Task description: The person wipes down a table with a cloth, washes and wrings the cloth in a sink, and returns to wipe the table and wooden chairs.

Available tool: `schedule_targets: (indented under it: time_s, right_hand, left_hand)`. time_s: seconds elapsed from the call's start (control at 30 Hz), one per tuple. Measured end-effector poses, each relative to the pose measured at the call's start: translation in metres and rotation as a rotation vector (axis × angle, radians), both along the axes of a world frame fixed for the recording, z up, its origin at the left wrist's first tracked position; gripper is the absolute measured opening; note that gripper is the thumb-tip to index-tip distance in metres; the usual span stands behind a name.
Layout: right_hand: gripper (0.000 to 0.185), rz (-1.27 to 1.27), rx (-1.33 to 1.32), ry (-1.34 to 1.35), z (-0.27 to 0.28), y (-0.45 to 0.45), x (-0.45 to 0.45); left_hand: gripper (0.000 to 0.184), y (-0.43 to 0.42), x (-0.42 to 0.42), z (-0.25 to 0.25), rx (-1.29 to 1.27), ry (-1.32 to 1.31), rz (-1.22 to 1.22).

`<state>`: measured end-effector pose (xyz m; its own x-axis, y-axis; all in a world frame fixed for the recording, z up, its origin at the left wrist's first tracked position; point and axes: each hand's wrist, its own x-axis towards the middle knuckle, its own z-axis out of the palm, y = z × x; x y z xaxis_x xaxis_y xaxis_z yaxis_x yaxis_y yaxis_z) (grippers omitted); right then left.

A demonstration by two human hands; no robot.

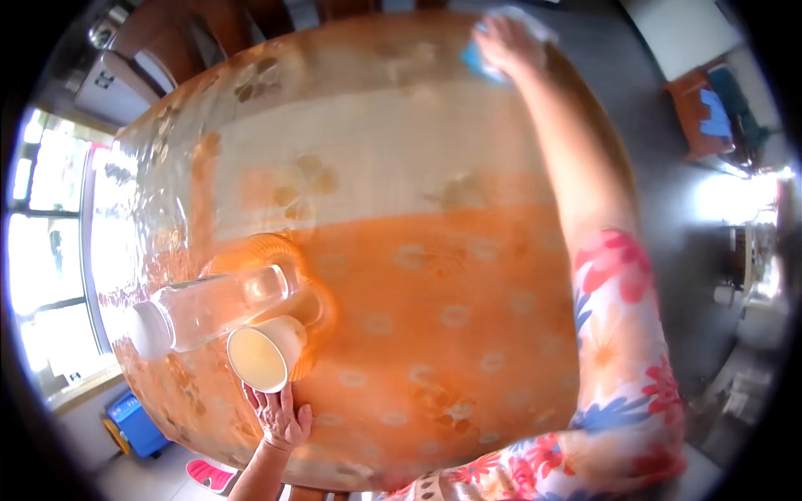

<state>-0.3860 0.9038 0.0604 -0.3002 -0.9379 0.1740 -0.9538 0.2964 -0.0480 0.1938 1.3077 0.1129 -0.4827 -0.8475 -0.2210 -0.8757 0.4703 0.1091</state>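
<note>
At the far right edge of the covered table (376, 275), my right hand (505, 46) presses on a blue and white cloth (480, 63), the arm stretched out. My left hand (284, 422) lies near the front edge with its fingers spread, the fingertips at the base of a pale cup (266, 355). Behind the cup, a clear bottle (221, 305) with a white cap stands on the table. Both are close to an orange, ribbed round item (271, 246), partly hidden behind them.
Wooden chairs (159, 37) line the far side. A bright window (50, 250) is at the left, with a blue bin (138, 424) below it. A brown wooden piece (693, 117) holding blue cloth stands at the right. A pink shoe (210, 475) shows at the bottom.
</note>
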Motion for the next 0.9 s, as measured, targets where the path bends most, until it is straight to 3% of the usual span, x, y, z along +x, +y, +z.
schedule_targets:
  time_s: [0.03,0.07,0.17,0.2,0.23,0.27,0.33,0.37,0.4,0.47,0.53,0.57,0.63,0.67,0.7,0.77,0.8,0.87,0.9]
  right_hand:
    - [0.053,0.091,0.041,-0.255,0.013,-0.015,0.044]
    - [0.053,0.191,0.061,-0.245,0.019,-0.024,0.09]
    - [0.052,0.577,0.242,0.046,0.036,-0.008,0.236]
    - [0.06,0.572,0.069,-0.028,0.029,0.01,0.26]
    - [0.063,0.651,0.172,0.098,0.032,0.021,0.269]
    - [0.062,0.694,0.262,0.016,0.046,0.033,0.258]
    - [0.052,0.493,-0.334,0.311,-0.012,0.006,0.217]
    - [0.047,0.616,0.172,-0.325,0.027,0.033,0.174]
    - [0.042,0.471,-0.079,-0.34,0.012,0.04,0.129]
    - [0.043,0.254,-0.245,-0.238,-0.022,0.061,0.012]
    - [0.048,0.091,-0.159,0.007,-0.014,0.119,-0.062]
    - [0.053,-0.009,-0.095,-0.005,-0.024,0.133,-0.078]
    - [0.056,-0.192,0.098,-0.043,0.008,0.153,-0.03]
    - [0.055,-0.157,0.088,0.03,0.015,0.162,0.0]
    - [0.051,-0.05,0.116,0.069,0.017,0.171,0.026]
    - [0.049,0.138,0.043,-0.159,0.03,0.213,0.098]
    - [0.054,0.22,-0.124,-0.076,0.009,0.244,0.136]
    - [0.056,0.391,0.084,-0.276,0.034,0.316,0.201]
    - [0.056,0.461,0.117,-0.189,0.037,0.363,0.239]
  left_hand:
    - [0.064,0.0,-0.001,0.002,0.037,-0.009,-0.007]
    - [0.064,-0.001,-0.003,0.004,0.041,-0.018,-0.017]
    - [0.064,0.004,0.004,-0.003,0.015,-0.054,-0.026]
    - [0.064,0.004,0.005,-0.003,0.012,-0.056,-0.021]
    - [0.064,0.005,0.005,-0.003,0.008,-0.053,-0.017]
    - [0.064,0.004,0.003,-0.002,0.004,-0.047,-0.013]
    - [0.063,0.001,0.003,-0.002,-0.004,-0.034,-0.021]
    - [0.062,0.002,0.002,-0.002,-0.003,-0.027,-0.018]
    - [0.062,0.003,0.002,-0.002,-0.019,-0.015,-0.027]
    - [0.062,0.002,0.002,-0.002,-0.053,0.012,-0.038]
    - [0.059,0.002,0.0,-0.003,-0.09,0.017,-0.021]
    - [0.059,0.003,-0.001,-0.003,-0.1,0.014,-0.007]
    - [0.058,0.002,-0.001,0.0,-0.113,0.007,-0.011]
    - [0.058,0.0,-0.005,0.002,-0.118,0.016,-0.013]
    - [0.058,-0.001,-0.008,0.003,-0.123,0.028,-0.017]
    - [0.059,-0.002,-0.009,0.004,-0.129,0.031,-0.017]
    - [0.06,-0.002,-0.011,0.006,-0.129,0.038,-0.011]
    - [0.061,0.0,-0.011,0.006,-0.129,0.055,0.004]
    - [0.061,0.0,-0.01,0.005,-0.141,0.055,0.003]
